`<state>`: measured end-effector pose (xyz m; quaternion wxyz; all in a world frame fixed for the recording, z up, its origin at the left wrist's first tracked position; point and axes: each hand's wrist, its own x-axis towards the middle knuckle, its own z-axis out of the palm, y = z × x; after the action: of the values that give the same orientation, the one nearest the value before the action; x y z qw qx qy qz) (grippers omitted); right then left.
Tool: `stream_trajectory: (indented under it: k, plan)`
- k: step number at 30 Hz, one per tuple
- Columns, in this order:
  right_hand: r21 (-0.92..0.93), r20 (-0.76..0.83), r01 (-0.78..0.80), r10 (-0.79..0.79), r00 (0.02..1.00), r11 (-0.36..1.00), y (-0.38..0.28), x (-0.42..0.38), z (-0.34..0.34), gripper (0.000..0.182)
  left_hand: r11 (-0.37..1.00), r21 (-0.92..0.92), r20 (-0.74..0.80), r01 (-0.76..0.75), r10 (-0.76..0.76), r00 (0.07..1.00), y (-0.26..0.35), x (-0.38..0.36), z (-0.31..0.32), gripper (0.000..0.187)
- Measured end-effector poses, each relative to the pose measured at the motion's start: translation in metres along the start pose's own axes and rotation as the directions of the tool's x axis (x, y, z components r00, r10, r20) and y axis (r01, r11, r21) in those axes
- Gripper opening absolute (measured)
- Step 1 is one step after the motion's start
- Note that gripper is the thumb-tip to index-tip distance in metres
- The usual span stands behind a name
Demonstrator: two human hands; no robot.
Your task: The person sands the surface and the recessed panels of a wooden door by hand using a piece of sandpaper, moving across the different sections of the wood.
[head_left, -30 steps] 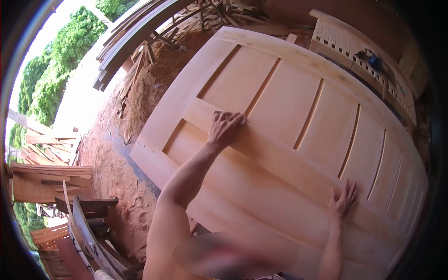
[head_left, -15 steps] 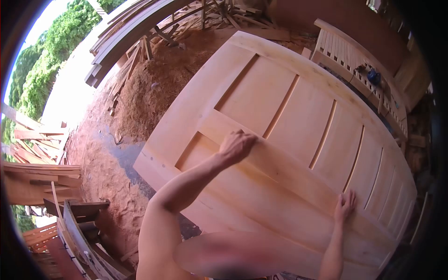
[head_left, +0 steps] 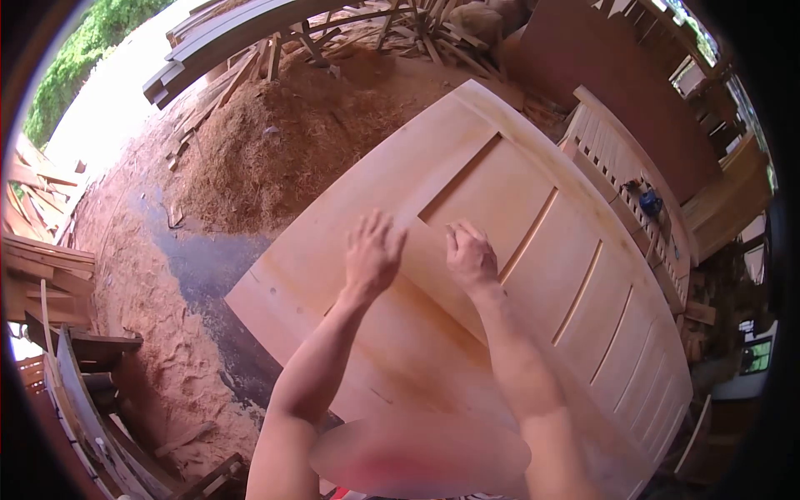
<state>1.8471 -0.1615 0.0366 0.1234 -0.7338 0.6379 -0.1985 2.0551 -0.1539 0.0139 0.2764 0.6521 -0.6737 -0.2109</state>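
Note:
A large pale wooden door point(head_left: 492, 192) with recessed panels and long grooves lies flat before me. My left hand point(head_left: 373, 260) is over the door's left part, fingers stretched out and a little apart, with nothing seen in it. Close to its right, my right hand point(head_left: 472, 257) is at the rail beside the first recessed panel. Its fingers are bent and drawn together; whatever they may hold is hidden. Yellowish-brown streaks run along the wood between and below my hands.
Behind the door is a heap of sawdust and shavings point(head_left: 258, 175), with stacked timber beams point(head_left: 242, 46) beyond. A slatted wooden piece point(head_left: 621, 154) at the right carries a blue tool point(head_left: 651, 202). Wooden frames point(head_left: 92, 408) stand at the lower left.
My right hand has moved from the door's right part to beside my left. My left hand has shifted left and gone from a fist to stretched fingers. The view has turned right.

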Motion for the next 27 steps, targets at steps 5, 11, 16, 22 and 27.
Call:
stream_trajectory:
  k: [5, 11, 16, 22, 27]
  plan:
    - [-0.299, -0.015, -0.080, 0.079, 0.997, 0.951, -0.033, 0.044, 0.071, 0.024, 0.926, 0.358, -0.098, 0.118, -0.088, 0.991, -0.055, 0.017, -0.006, 0.066]
    - [0.150, 0.271, 0.327, -0.357, 0.894, 0.933, -0.028, 0.031, 0.001, 0.028, 0.930, 0.347, -0.084, 0.118, -0.095, 0.992, -0.054, 0.020, -0.005, 0.067]
    - [-0.139, 0.007, -0.149, 0.152, 0.988, 0.979, -0.020, 0.050, 0.032, 0.029, 0.927, 0.353, -0.074, 0.125, -0.105, 0.992, -0.055, 0.014, -0.004, 0.068]
    - [0.088, -0.032, 0.110, -0.108, 0.994, 0.990, -0.031, -0.004, 0.041, 0.021, 0.905, 0.407, -0.036, 0.122, -0.118, 0.992, -0.045, 0.017, -0.009, 0.069]
    - [0.010, -0.038, -0.232, 0.232, 0.972, 0.973, -0.025, 0.010, 0.045, 0.026, 0.883, 0.457, -0.018, 0.103, -0.107, 0.994, -0.043, 0.017, -0.008, 0.070]
